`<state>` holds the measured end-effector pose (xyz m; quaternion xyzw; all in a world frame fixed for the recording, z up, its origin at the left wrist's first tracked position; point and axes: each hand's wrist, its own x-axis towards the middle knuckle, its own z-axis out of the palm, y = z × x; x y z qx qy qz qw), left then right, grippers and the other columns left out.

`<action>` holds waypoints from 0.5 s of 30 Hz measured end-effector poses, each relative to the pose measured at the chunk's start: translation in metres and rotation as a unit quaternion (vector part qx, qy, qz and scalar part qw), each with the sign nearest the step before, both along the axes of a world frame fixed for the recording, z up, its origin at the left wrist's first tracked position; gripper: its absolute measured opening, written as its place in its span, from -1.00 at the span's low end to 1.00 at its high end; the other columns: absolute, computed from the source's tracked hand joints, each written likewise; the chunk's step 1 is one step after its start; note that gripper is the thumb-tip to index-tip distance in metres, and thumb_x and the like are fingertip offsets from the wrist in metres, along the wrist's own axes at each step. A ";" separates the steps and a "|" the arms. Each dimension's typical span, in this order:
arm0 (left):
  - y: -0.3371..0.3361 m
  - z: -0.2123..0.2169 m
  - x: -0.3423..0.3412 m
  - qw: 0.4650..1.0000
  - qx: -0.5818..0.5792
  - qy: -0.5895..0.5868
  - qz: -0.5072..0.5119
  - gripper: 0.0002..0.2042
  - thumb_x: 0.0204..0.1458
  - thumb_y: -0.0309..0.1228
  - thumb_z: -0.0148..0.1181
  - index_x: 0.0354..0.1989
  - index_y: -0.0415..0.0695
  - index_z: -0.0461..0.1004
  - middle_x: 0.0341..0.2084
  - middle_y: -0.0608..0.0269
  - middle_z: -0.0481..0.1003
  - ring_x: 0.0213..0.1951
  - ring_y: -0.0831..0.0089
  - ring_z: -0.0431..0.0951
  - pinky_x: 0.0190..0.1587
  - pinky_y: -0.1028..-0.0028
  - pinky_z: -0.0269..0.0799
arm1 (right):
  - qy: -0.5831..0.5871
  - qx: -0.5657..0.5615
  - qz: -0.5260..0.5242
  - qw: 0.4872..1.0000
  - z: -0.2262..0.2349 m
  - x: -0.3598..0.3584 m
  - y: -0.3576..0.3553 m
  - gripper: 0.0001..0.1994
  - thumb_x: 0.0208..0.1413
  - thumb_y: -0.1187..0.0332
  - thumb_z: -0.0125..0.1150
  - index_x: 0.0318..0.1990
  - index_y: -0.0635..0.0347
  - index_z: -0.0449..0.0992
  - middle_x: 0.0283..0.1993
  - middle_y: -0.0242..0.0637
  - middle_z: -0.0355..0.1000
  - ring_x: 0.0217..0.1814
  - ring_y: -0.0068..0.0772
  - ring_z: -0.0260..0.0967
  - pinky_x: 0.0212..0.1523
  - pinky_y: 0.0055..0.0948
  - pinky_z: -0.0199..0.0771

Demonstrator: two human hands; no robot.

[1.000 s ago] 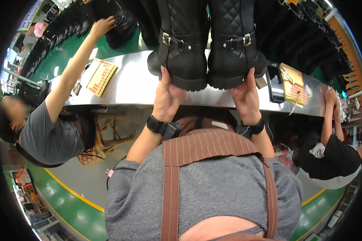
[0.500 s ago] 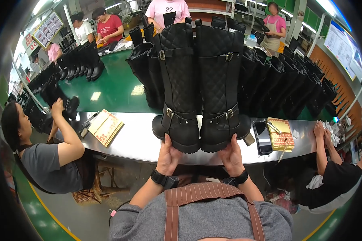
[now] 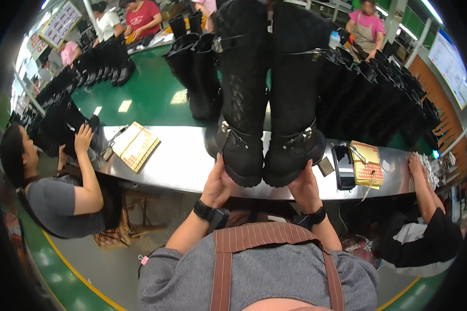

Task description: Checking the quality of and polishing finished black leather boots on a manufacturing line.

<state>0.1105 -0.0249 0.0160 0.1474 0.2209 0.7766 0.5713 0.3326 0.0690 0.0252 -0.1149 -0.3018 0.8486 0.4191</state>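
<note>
Two tall black boots are held side by side above the metal edge of the table, their heels toward me. The left boot [image 3: 243,109] has quilting on its shaft, and buckled straps cross both it and the right boot [image 3: 296,103]. My left hand [image 3: 218,187] grips the left boot low at its outer side, thumb up against the foot part. In the same way my right hand [image 3: 304,191] grips the right boot low at its outer side. Fingers of both hands are partly hidden beneath the soles. The boot tops reach the picture's upper edge.
Yellow patterned pads [image 3: 136,146] with a pen lie at left; at right are a phone [image 3: 343,167] and another yellow pad [image 3: 367,165]. Rows of black boots [image 3: 373,101] stand on the green belt [image 3: 145,85]. A co-worker [image 3: 62,192] sits left, another [image 3: 425,223] right.
Both boots have come up and nearer, their tops now at the picture's upper edge. My hands keep their grip and sit slightly higher. The left co-worker's hand has lowered onto a boot.
</note>
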 end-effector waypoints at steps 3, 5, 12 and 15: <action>0.005 -0.003 -0.003 0.971 0.060 -0.097 -0.208 -0.31 0.16 0.11 -0.09 0.29 -0.19 0.13 0.24 0.09 0.24 0.23 0.26 0.27 0.29 0.26 0.18 | -0.058 0.118 0.051 0.990 -0.013 -0.006 0.006 -0.35 0.29 -0.01 -0.11 0.34 0.30 0.01 0.30 -0.12 0.16 0.36 -0.26 0.09 0.35 -0.27 0.02; 0.009 -0.002 -0.004 0.923 0.136 -0.244 -0.263 -0.31 0.12 0.12 -0.08 0.24 -0.21 0.20 0.12 0.00 0.36 0.11 0.21 0.41 0.22 0.26 0.30 | -0.257 0.241 -0.093 0.931 -0.017 -0.010 0.010 -0.26 0.13 0.16 0.16 0.33 0.34 -0.03 0.26 -0.13 0.18 0.34 -0.26 0.09 0.36 -0.27 0.00; 0.018 -0.002 -0.010 0.902 0.117 -0.261 -0.323 -0.48 0.16 -0.05 -0.10 0.10 -0.23 0.37 -0.05 -0.03 0.49 -0.04 0.22 0.54 0.07 0.21 0.46 | -0.366 0.362 -0.022 0.857 0.023 0.046 0.044 -0.62 -0.17 0.54 0.35 -0.10 0.38 0.49 -0.07 -0.21 0.48 -0.01 -0.30 0.42 0.07 -0.37 0.38; 0.024 -0.006 -0.001 0.884 0.056 -0.263 -0.383 -0.60 0.21 -0.21 -0.10 0.07 -0.23 0.39 -0.14 0.02 0.55 -0.18 0.33 0.61 -0.04 0.32 0.55 | -0.369 0.378 0.027 0.848 0.034 0.050 0.057 -0.60 -0.20 0.56 0.35 -0.10 0.38 0.49 -0.08 -0.22 0.49 -0.03 -0.31 0.43 0.05 -0.37 0.39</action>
